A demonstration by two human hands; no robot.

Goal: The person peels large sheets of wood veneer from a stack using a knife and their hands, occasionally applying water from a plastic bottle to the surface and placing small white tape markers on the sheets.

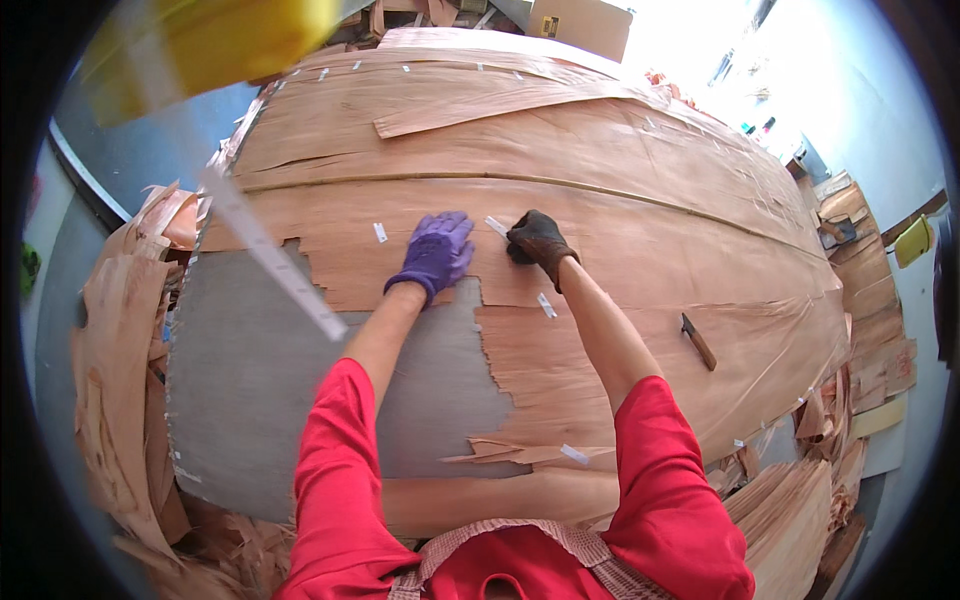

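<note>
Before me, thin reddish-brown wood veneer sheets (pixel 615 262) cover a large table. My left hand (pixel 439 251), in a purple knitted glove, lies palm down on the veneer with its fingers spread slightly, just above a ragged-edged gap. It holds nothing. To its right my right hand (pixel 538 244), in a dark, worn glove, is curled with its fingers at the lower end of a short strip of white tape (pixel 496 226). The fingertips are hidden. Other short tape pieces stick to the veneer, one left of my left hand (pixel 380 232) and another below my right hand (pixel 547 305).
A knife with a wooden handle (pixel 699 343) lies at right. Grey surface (pixel 262 375) shows through the gap. A long tape strip (pixel 277 270) hangs at left below a blurred yellow object (pixel 217 52). A thin rod (pixel 450 175) crosses the sheets. Veneer scraps (pixel 120 360) surround the table.
</note>
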